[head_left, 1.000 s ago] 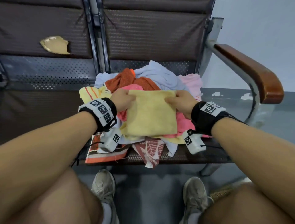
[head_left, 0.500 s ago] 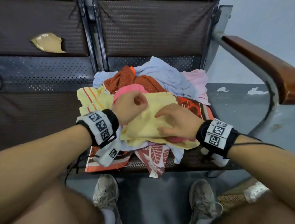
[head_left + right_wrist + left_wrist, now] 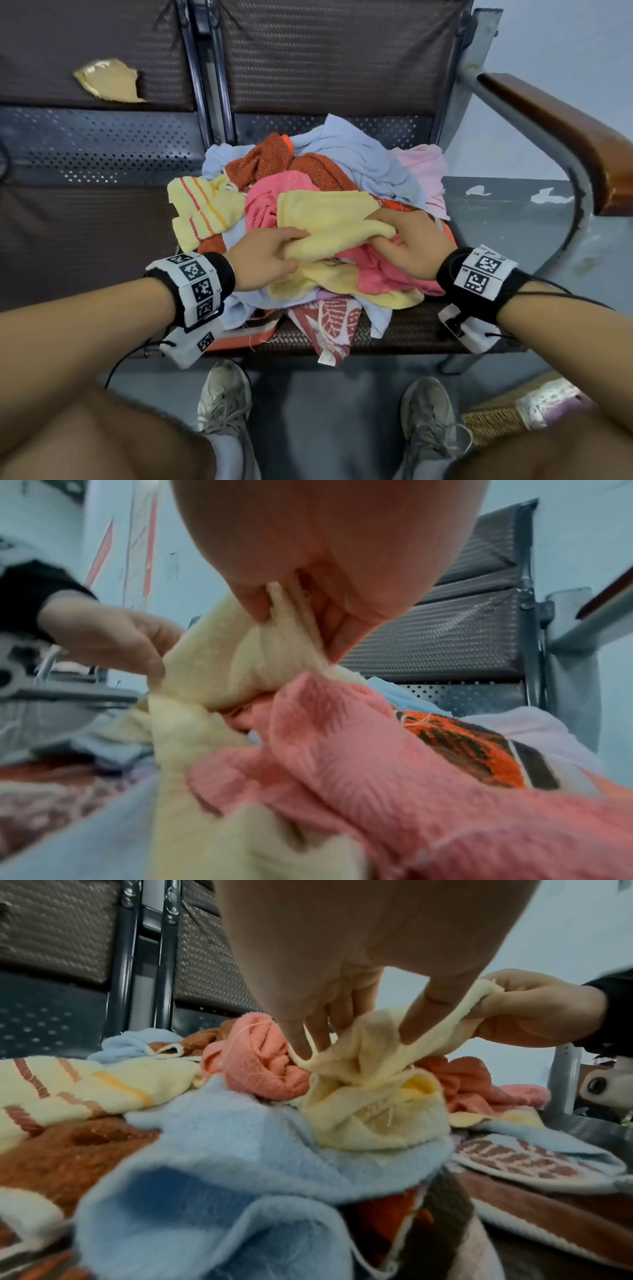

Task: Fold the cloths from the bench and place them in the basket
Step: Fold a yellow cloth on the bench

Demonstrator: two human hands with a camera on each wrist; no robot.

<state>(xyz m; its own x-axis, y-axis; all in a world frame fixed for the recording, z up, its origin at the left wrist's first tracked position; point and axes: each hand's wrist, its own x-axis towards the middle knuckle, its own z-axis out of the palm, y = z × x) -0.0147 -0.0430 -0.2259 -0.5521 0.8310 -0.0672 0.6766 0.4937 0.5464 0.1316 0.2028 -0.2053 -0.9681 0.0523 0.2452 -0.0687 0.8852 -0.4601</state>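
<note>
Yellow terry cloth, a soft plain square [image 3: 329, 219], lies half lifted on top of the heap of mixed cloths [image 3: 359, 161] at the centre of the head view, on the dark woven worktop [image 3: 411, 329] of a metal waiting seat. At centre left the left hand [image 3: 263, 260] has its grip closed on the cloth's near edge, fingertips [image 3: 298, 1042] and thumb pinching a fold, as the left wrist view shows. At centre right the right hand [image 3: 411, 243] has its grip closed on the other end, the fabric bunched between thumb and curled fingers [image 3: 253, 604]. Between the two hands the cloth hangs slack and creased. Just under it lies a pink ribbed cloth [image 3: 376, 274], touching it; a yellow cloth with red stripes [image 3: 202, 212] lies to its left, a pale blue cloth [image 3: 356, 150] behind. Low in the right corner of the head view a woven straw basket [image 3: 493, 421] stands on the floor, well apart from the heap, beside a grey shoe [image 3: 428, 414]
</note>
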